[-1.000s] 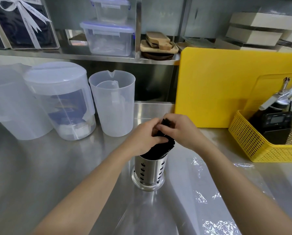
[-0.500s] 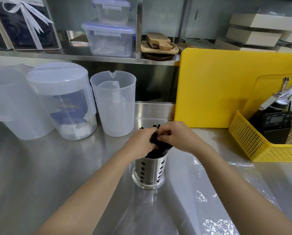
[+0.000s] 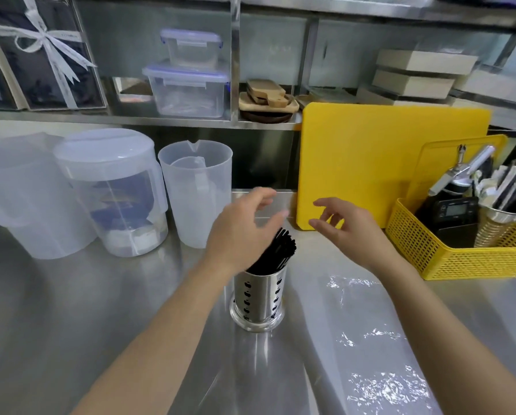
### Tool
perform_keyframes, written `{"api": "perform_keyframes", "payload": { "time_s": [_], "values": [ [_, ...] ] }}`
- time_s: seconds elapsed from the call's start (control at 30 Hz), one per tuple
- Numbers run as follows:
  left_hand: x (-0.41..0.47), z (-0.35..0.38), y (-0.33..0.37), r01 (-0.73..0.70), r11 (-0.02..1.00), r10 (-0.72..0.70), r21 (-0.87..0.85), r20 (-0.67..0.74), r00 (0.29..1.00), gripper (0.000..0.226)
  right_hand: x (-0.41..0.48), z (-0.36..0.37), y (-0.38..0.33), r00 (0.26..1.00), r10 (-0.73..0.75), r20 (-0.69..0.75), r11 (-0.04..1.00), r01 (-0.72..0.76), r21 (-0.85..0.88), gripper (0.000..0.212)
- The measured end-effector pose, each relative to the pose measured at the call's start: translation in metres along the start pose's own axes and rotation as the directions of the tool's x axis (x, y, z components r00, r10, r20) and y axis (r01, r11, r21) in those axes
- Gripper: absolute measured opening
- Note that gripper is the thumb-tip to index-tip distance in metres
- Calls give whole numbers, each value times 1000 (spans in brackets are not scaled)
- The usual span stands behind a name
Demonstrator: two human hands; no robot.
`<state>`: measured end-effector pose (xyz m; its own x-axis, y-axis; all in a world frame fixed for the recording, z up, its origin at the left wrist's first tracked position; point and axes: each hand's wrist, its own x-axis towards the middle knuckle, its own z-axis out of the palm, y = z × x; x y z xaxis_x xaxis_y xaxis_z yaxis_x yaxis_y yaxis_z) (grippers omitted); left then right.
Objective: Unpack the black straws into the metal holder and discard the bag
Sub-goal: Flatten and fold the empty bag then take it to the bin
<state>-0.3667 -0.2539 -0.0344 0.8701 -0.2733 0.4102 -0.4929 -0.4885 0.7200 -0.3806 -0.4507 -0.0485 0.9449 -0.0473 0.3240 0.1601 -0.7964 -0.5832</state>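
A perforated metal holder (image 3: 258, 298) stands upright on the steel counter in the middle of the view. A bundle of black straws (image 3: 276, 253) leans in it, tips toward the right. My left hand (image 3: 244, 232) hovers just above and left of the straws, fingers spread and holding nothing. My right hand (image 3: 346, 226) hangs to the right of the straws, fingers loose and apart, also holding nothing. The clear plastic bag (image 3: 370, 348) lies flat on the counter under my right forearm, from the holder's base toward the lower right.
Behind the holder are translucent jugs (image 3: 197, 190) and a lidded pitcher (image 3: 113, 190) at the left. A yellow cutting board (image 3: 385, 163) leans at the back right. A yellow basket (image 3: 460, 259) with tools sits at the far right. A shelf with boxes runs above.
Both hands gripped the straw tops together over the holder; now they have let go and moved apart, fingers spread. The straws stay leaning in the holder.
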Motion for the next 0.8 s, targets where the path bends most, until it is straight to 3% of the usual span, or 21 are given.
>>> {"api": "perform_keyframes", "payload": {
  "time_s": [0.13,0.2,0.27,0.37,0.47,0.63,0.73,0.8],
  "values": [
    [-29,41,26,-178,980,178,88,2,984,42,-40,-13,34,997,81,-19,992,-82,-97,52],
    [-43,70,30,-252,964,247,88,63,967,46,-61,-18,58,994,112,12,979,-108,-175,58],
    [-55,102,27,-246,964,226,102,178,958,53,-81,-22,86,983,178,52,959,-161,-235,63],
    [-73,152,9,-186,967,119,175,332,936,68,-109,-24,130,948,307,87,910,-266,-316,69],
    [-86,193,-8,-119,948,-9,296,400,917,81,-135,-27,175,898,428,100,854,-365,-371,74],
    [-109,240,-22,10,887,-217,462,398,891,87,-168,-32,232,767,635,88,736,-567,-370,74],
    [-122,257,-28,112,814,-405,570,420,812,77,-180,-30,250,675,737,40,658,-703,-268,72],
    [-128,262,-26,177,777,-482,604,390,785,71,-187,-27,257,651,759,-5,627,-733,-263,66]
  ]
}}
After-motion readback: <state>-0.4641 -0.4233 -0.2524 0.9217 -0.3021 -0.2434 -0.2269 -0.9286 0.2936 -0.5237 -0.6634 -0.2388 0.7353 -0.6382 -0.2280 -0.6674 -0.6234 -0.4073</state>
